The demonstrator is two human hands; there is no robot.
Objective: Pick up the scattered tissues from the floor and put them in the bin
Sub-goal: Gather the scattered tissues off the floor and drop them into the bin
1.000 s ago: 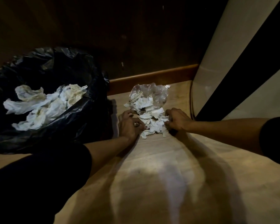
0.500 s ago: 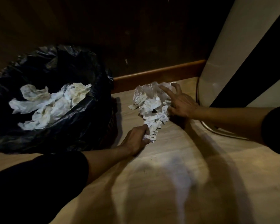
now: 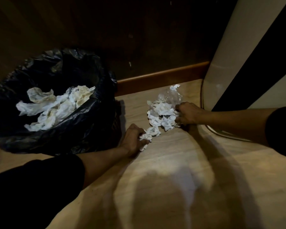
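Tissues (image 3: 163, 115) are lying in a crumpled white heap on the pale wood floor (image 3: 172, 162), just in front of the skirting board (image 3: 162, 76) and to the right of the bin (image 3: 92, 129), and both hands are now working that heap. The right hand (image 3: 187, 115) was splayed open over the top of the pile half a second ago; now it is curling in on the right edge, fingers clenching a bunch of tissue together with what looks like a bit of clear plastic wrap (image 3: 169, 96). The left hand (image 3: 135, 139) is gripping a smaller twist of tissue at the near-left end, and that strand is trailing back toward the main heap, so the pile is being drawn together rather than lifted. Nothing is coming off the floor yet.

Over in the bin, the black liner (image 3: 56, 63) is gaping wide with a good load of tissues in the bin (image 3: 54, 108) already, so the task looks well along; this heap seems to be the last in view. With both hands closing on paper, the next thing is likely a scoop up and a short swing left. Loose scraps at the edges may be dropping out.
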